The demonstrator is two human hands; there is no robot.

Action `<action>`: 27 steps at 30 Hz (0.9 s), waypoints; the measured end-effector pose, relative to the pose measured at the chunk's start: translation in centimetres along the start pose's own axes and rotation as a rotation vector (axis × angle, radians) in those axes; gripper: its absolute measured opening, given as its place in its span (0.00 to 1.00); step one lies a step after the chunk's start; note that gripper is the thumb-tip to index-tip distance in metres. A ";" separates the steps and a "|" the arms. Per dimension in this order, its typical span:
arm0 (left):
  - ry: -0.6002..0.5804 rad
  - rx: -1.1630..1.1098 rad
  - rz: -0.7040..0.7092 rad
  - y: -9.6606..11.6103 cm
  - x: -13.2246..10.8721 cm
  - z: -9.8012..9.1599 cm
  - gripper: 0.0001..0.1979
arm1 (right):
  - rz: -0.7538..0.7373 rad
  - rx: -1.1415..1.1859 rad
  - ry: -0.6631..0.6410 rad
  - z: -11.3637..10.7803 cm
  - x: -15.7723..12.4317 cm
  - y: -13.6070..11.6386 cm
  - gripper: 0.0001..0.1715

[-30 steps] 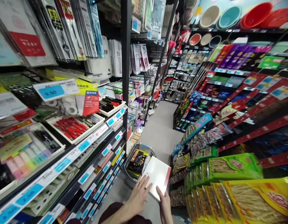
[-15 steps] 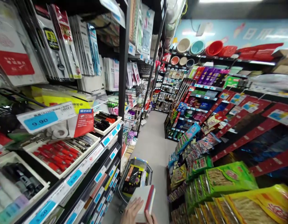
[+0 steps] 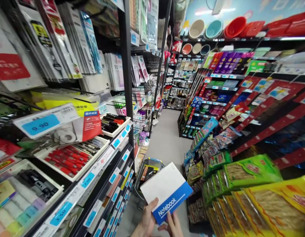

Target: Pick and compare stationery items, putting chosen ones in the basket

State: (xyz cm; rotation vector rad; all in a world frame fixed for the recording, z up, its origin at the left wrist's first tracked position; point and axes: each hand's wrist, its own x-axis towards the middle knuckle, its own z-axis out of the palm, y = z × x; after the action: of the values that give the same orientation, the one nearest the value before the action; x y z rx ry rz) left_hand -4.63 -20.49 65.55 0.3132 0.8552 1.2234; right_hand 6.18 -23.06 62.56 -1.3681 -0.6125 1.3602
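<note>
Between my two hands, low in the middle of the view, is a white and blue notebook [image 3: 163, 184], tilted, with the word "Notebook" on its blue band. My left hand [image 3: 148, 219] grips its left lower edge, thumb on the cover. My right hand [image 3: 172, 225] holds the bottom edge by the blue band, fingers partly hidden beneath. Just beyond the notebook stands a shopping basket [image 3: 156, 161] on the floor, partly covered by it, with dark and yellow packages inside.
On the left, a shelf carries a tray of red pens [image 3: 68, 161], a tray of markers [image 3: 114, 121] and price labels. Snack packs [image 3: 253, 171] fill a rack on the right. A grey aisle floor [image 3: 164, 131] runs ahead towards shelves with plastic basins [image 3: 214, 29].
The notebook has been raised and turned, so its white and blue cover now faces me instead of its red-edged side. Both hands have shifted their hold. The view has tilted slightly down.
</note>
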 end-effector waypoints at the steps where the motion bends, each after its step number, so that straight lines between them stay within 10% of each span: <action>1: -0.050 -0.001 -0.028 0.3 -0.6 0.2 0.36 | -0.061 -0.007 0.043 -0.1 0.0 -1.0 0.37; 8: -0.316 0.130 -0.175 0.9 -2.5 -2.2 0.39 | -0.248 0.022 0.090 -1.6 -0.6 -5.2 0.29; 27: -0.190 0.112 -0.169 -0.8 -2.3 -3.7 0.34 | -0.064 0.110 0.270 -1.9 -1.6 -2.8 0.35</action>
State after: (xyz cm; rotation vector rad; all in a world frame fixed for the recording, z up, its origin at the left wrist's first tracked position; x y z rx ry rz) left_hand -6.95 -23.67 63.48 0.4318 0.7705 0.9747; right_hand 8.51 -24.21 65.27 -1.4008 -0.3919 1.1171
